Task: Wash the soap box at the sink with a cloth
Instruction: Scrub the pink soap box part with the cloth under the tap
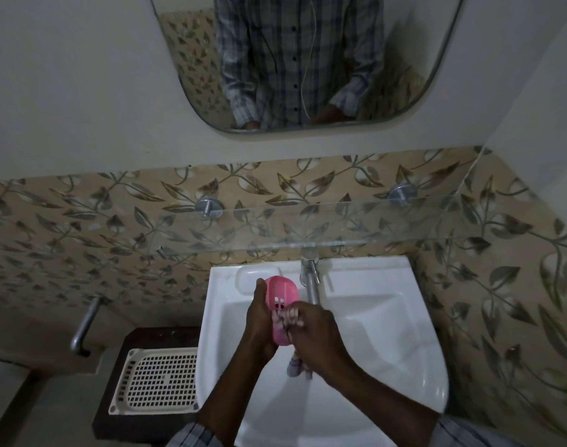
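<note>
**Soap box held over the sink, cloth pressed against it**

Your left hand (259,321) is wrapped around the pink soap box (283,301), gripping it along its left edge with the thumb up near the top. The box sits just below the middle of the frame, over the back part of the white sink (388,317), tilted so its slotted inner face looks toward you. Small cut-out holes show in that face.

Your right hand (314,337) is clenched on the cloth (296,366), with the fingers (292,317) pushed against the lower half of the box. This part is motion-blurred, so the exact contact is hard to read. A bunched end of the cloth hangs out below your right palm, over the basin.

The tap (309,279) stands at the back rim of the sink, just right of the box; its spout runs down behind your right fingers. You cannot tell from this view whether water is running.

A glass shelf (275,233) crosses the tiled wall above the sink, and the mirror (308,59) fills the top centre of the frame. At lower left, beside the sink, a cream perforated tray (153,379) lies on a dark stand (114,414). A metal pipe (85,324) juts from the wall further left.
</note>
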Tool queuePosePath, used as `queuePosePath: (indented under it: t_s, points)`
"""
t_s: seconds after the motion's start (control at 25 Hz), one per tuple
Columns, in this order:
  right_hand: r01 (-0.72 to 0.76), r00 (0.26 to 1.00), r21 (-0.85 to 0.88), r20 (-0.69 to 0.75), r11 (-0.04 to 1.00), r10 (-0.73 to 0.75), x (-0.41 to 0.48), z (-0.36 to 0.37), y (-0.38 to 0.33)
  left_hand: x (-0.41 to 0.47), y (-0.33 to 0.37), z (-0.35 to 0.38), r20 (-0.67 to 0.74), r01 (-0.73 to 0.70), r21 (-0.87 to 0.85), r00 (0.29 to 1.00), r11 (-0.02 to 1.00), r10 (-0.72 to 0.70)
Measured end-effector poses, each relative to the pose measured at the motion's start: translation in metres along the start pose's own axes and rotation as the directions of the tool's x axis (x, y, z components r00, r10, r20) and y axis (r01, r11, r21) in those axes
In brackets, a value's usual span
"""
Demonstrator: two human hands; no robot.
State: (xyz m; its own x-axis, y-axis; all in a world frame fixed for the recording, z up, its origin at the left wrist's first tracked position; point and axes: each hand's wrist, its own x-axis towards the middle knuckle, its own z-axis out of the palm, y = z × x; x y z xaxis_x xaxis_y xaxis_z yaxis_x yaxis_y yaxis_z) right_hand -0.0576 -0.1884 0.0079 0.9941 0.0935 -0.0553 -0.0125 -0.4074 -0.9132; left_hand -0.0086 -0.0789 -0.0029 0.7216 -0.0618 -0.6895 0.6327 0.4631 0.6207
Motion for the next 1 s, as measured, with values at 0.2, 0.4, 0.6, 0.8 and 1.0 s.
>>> queuePosePath:
  t_s: [0.2, 0.4, 0.6, 0.8, 1.0]
  points:
    - [0.682, 0.729, -0.321, 0.238, 0.657, -0.641, 0.005, -0.042, 0.02, -0.001, 0.016, -0.006, 0.02, 0.121, 0.171, 0.992, 0.978, -0.127]
    - [-0.224, 0.974, 0.217, 0.067, 0.95, 0.215, 0.009, -0.015, -0.006, -0.003, -0.006, 0.006, -0.014, -0.164, 0.207, 0.985, 0.964, 0.171]
    - [-0.393, 0.91, 0.572, 0.13, 0.72, 0.394, 0.05, -0.035, -0.043, -0.003, -0.02, 0.013, 0.093, -0.46, 0.204, 0.888, 0.864, 0.451]
    - [-0.28, 0.952, 0.549, 0.057, 0.787, 0.3, 0.029, -0.041, -0.037, -0.019, -0.021, 0.023, 0.078, -0.55, 0.289, 0.83, 0.784, 0.553]
    - [-0.152, 0.98, 0.219, -0.091, 0.964, 0.175, 0.021, -0.041, -0.039, -0.027, -0.016, 0.006, -0.049, -0.42, 0.317, 0.888, 0.85, 0.457]
